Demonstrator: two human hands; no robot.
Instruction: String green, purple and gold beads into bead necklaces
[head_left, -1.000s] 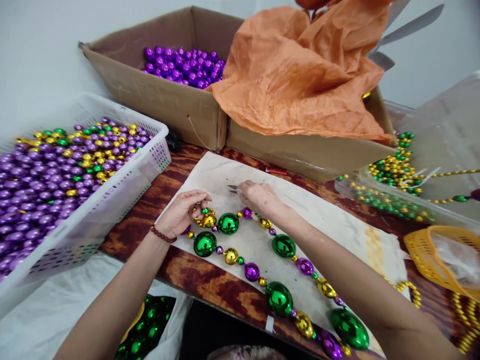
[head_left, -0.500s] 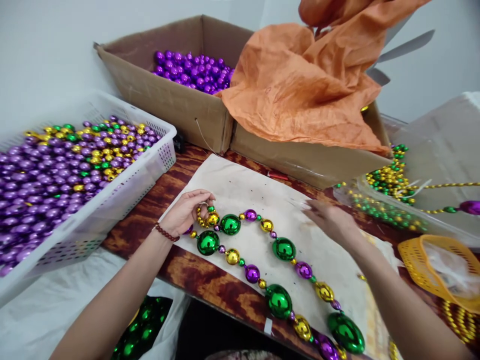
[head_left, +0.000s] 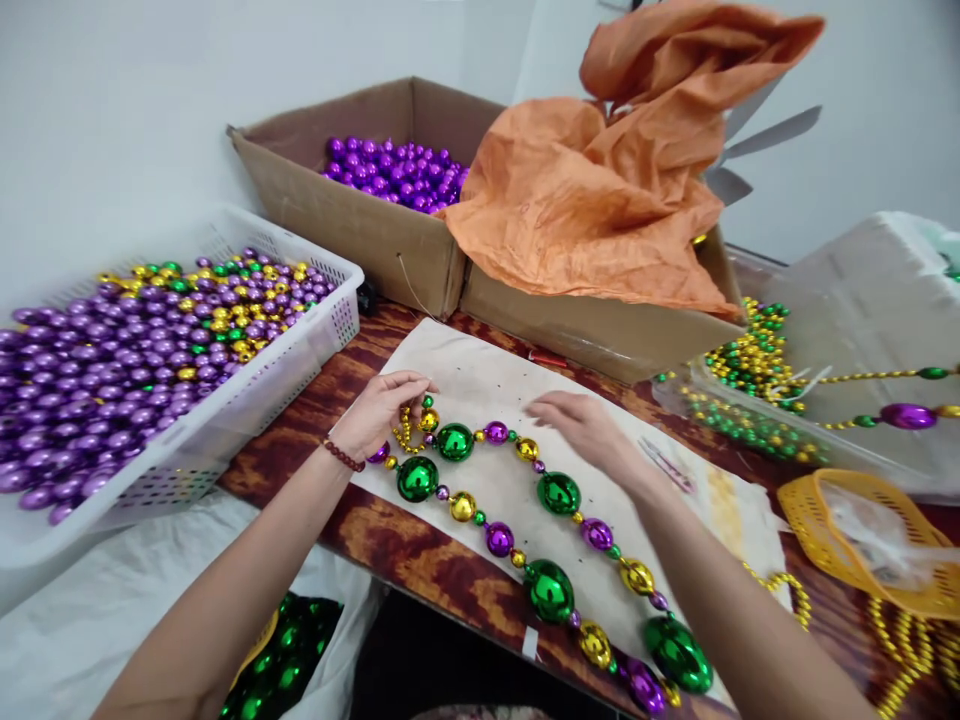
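My left hand [head_left: 382, 412] is closed in a pinch at the far left end of a bead necklace [head_left: 559, 493]. Small gold and green beads hang just below its fingertips. Large green balls alternate with gold and purple ones along two rows that run toward the front right over a white cloth [head_left: 480, 365]. My right hand [head_left: 581, 428] hovers above the cloth, right of the necklace's upper row. Its fingers stretch loosely leftward and nothing shows in them. Behind its wrist a small pair of thread snips [head_left: 666, 465] lies on the cloth.
At left stands a white basket [head_left: 277, 370] of purple, gold and green beads. Cardboard boxes [head_left: 337, 215] fill the back, one under an orange sheet [head_left: 577, 200]. A clear bin [head_left: 750, 440] and a yellow basket [head_left: 806, 515] stand at right.
My right hand has moved left toward the necklace, and the snips now show on the cloth beside its wrist. My left hand keeps its pinch. The whole view has shifted slightly.
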